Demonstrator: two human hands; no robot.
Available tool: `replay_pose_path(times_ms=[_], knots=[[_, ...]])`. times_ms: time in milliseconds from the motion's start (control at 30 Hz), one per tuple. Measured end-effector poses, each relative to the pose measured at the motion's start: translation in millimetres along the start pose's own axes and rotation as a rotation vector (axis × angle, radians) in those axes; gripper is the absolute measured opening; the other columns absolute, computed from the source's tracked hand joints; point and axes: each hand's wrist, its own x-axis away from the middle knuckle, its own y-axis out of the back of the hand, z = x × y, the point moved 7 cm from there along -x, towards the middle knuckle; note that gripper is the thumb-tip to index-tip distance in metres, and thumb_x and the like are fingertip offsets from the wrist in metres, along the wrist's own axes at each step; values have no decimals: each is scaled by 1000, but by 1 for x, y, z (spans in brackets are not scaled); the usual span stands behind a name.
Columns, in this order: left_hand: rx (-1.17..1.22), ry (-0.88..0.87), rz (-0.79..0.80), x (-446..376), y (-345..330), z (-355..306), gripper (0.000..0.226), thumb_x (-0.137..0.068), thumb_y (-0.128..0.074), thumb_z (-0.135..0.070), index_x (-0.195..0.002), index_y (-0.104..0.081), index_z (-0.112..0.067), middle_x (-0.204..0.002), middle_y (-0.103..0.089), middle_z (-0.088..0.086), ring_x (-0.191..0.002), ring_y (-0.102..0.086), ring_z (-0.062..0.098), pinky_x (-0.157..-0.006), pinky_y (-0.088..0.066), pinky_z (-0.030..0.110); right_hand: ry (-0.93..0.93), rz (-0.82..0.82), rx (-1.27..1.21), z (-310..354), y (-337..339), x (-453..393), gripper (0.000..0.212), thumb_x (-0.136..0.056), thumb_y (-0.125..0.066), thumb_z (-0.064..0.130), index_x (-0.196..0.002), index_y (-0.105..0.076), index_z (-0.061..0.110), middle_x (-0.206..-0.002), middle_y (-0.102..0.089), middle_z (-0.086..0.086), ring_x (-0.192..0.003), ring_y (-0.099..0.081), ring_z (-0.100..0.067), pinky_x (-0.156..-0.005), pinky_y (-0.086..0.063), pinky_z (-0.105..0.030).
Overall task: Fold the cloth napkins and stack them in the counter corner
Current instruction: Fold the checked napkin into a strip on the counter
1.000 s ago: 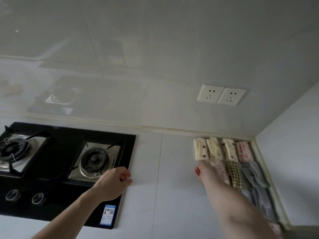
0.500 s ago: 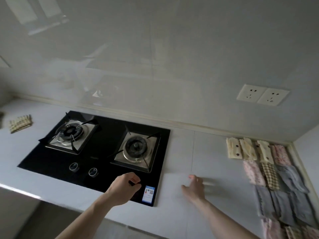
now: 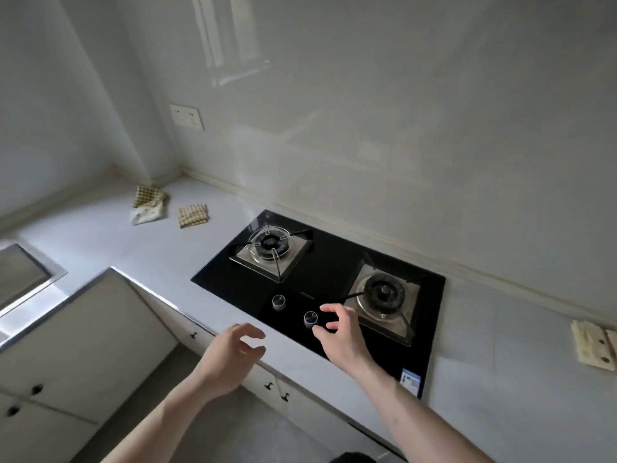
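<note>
Both hands empty, between napkins
L hand [image 3: 233,354] & R hand [image 3: 337,332] loosely released, carrying nothing, over bench [image 3: 140,259] front by hob [image 3: 320,279]; unfolded napkins [image 3: 167,210] wait far-left corner; folded napkin [image 3: 592,345] at right edge, prob. placed.

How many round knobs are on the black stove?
2. The left knob sits at the front of the gas stove, below the left burner. The right knob is beside it, just left of the right hand fingertips.

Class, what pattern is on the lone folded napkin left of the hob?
Tan-and-cream check, on the folded napkin, head view.
</note>
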Motion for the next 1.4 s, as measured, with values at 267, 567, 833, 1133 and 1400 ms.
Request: replay_pose_path(times_ms=[267,567,833,1133,1400], knots=[[93,13,-101,13,94,57,15,-95,-68,-32,-105,-64,-42,-101,-71,-10,-83,-64,-10,-67,-46,11,97,162,14,82,-99,-2,34,-91,-68,27,-120,-56,41,-127,-43,16,-105,-60,-2,-87,-54,-22],[178,69,-208,-32,180,148,14,-92,-72,-30,-102,-69,-40,-110,-63,-18,-92,-68,-4,-76,-51,19,126,290,36,141,-209,-70,32,-93,-66,26,-120,-56,39,-125,-45,18,-101,-61,0,-78,-51,-16],[125,149,-200,-107,267,229,14,-90,-71,-30,-100,-69,-39,-112,-62,-18,-88,-69,-1,-77,-54,22,72,331,-7,187,-311,-157,27,-92,-68,26,-115,-58,39,-124,-48,16,-96,-63,1,-77,-54,-18],[121,134,-149,-196,326,274,14,-93,-69,-31,-104,-66,-39,-118,-58,-14,-87,-68,-1,-77,-52,17,63,304,21,238,-358,-246,28,-95,-67,23,-117,-57,37,-126,-45,16,-106,-61,-2,-67,-50,-12],[122,111,18,-304,340,317,13,-93,-68,-34,-105,-67,-37,-128,-52,-9,-97,-69,5,-67,-54,19,-61,190,78,223,-373,-288,29,-93,-68,28,-118,-58,39,-127,-52,16,-105,-62,1,-71,-46,-13]])
